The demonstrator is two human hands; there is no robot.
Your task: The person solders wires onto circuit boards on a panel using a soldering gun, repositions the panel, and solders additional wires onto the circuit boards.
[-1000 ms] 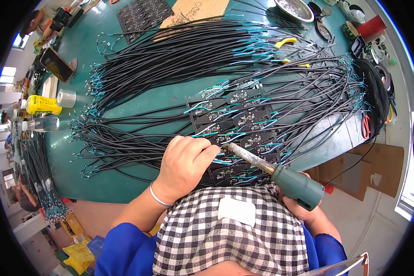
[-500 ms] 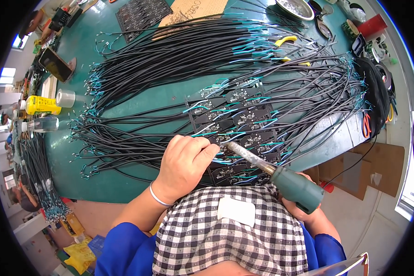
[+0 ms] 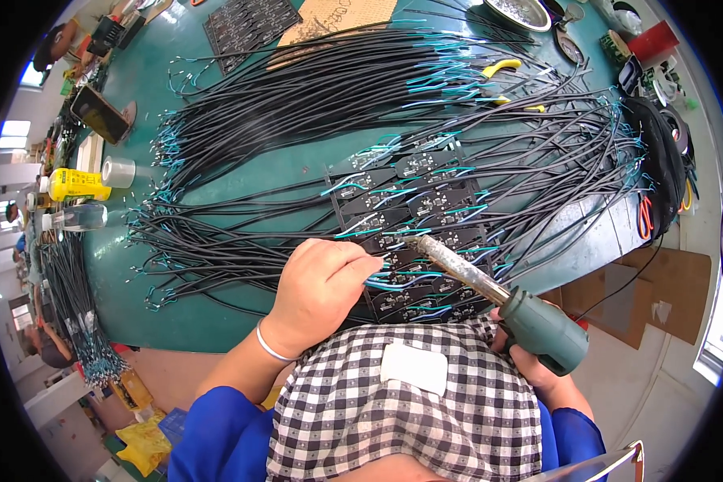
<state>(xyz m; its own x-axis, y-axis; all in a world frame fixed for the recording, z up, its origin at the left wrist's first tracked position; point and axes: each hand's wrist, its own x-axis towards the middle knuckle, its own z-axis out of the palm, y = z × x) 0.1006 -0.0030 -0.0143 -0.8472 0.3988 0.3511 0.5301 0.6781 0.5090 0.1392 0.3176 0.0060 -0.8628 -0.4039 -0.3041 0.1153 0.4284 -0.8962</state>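
Still, left hand [image 3: 323, 285] fingers stay pinched on blue wires [image 3: 394, 281]; right hand [image 3: 538, 365] keeps gripping the soldering iron [image 3: 498, 301].

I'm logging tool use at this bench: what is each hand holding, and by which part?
The right hand grips a soldering iron by its green handle. The left hand pinches thin blue wire ends at its fingertips.

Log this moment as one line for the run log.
left hand: pinching blue wires | right hand: gripping soldering iron | tip over circuit boards
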